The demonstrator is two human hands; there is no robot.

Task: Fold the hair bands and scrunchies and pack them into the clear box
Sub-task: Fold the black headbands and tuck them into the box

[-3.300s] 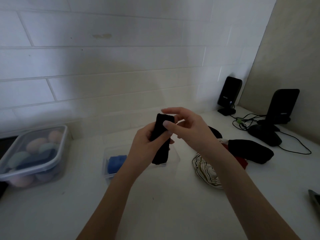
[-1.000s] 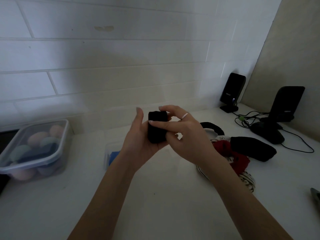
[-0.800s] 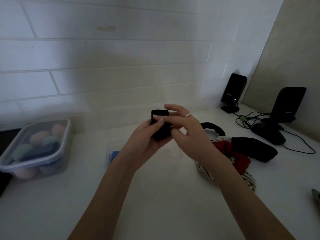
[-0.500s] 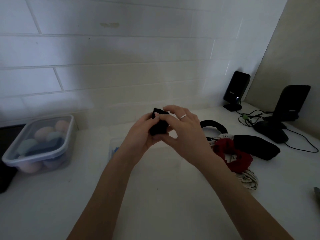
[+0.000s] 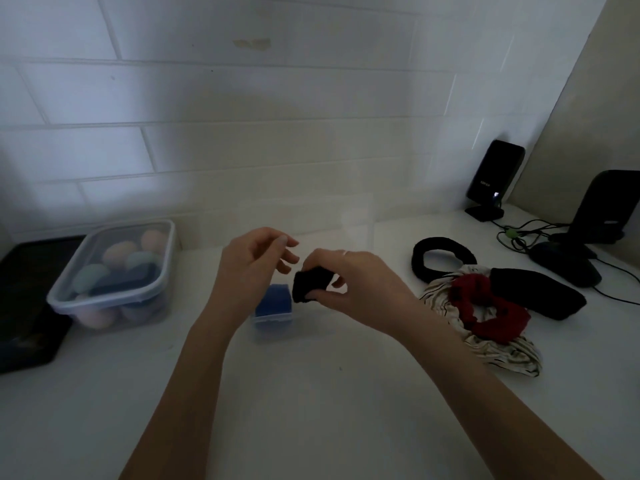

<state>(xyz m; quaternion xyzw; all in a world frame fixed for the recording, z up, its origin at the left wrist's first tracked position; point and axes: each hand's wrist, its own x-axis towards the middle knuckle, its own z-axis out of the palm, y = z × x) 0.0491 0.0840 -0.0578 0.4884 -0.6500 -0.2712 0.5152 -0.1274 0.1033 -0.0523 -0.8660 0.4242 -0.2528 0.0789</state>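
Note:
My right hand pinches a folded black hair band between thumb and fingers, just above the clear box. A folded blue band lies inside that box at its left end. My left hand hovers beside the black band with loosely curled fingers and holds nothing. To the right on the counter lie a black hair band ring, a red scrunchie, a striped white scrunchie and a flat black band.
A lidded plastic container with pastel sponges stands at the left, next to a dark tray. Two black stands, a black mouse and cables sit at the back right. A tiled wall closes the back.
The black band was folded smaller between both hands. My left hand has let go of it, and my right hand has lowered it toward the clear box.

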